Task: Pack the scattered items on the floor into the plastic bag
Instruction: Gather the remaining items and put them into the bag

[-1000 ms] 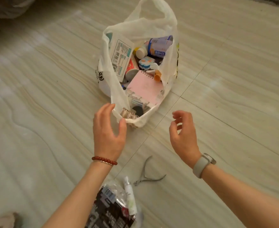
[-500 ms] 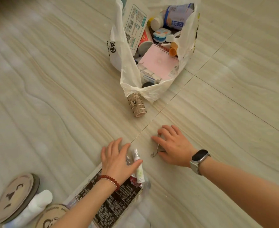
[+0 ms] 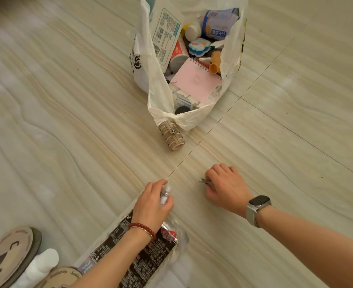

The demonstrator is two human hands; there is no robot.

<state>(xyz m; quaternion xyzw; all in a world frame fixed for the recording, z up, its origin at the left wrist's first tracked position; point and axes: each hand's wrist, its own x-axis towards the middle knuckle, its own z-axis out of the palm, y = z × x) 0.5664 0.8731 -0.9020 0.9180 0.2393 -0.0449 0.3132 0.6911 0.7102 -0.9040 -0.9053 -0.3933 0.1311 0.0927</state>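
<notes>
A small white tube (image 3: 164, 194) is clasped in the left hand (image 3: 153, 204) and metal nippers (image 3: 207, 182) in the closed right hand (image 3: 225, 189) on the floor (image 3: 67, 121), the filled plastic bag (image 3: 161, 96) standing well beyond, a hair claw (image 3: 172, 135) touching its near edge.

Pale, streaky floor under mostly white, pink and black things.

The floor (image 3: 67, 121) is cream with beige wavy grain. Beyond both hands, the plastic bag (image 3: 159, 96) is white with black print, holding a pink notebook (image 3: 196, 84). A beige ribbed hair clip (image 3: 172, 135) lies before it. Under the left hand (image 3: 150, 204), a black packet (image 3: 146, 262) carries white text and a red patch; that wrist wears red beads (image 3: 142, 228).
</notes>
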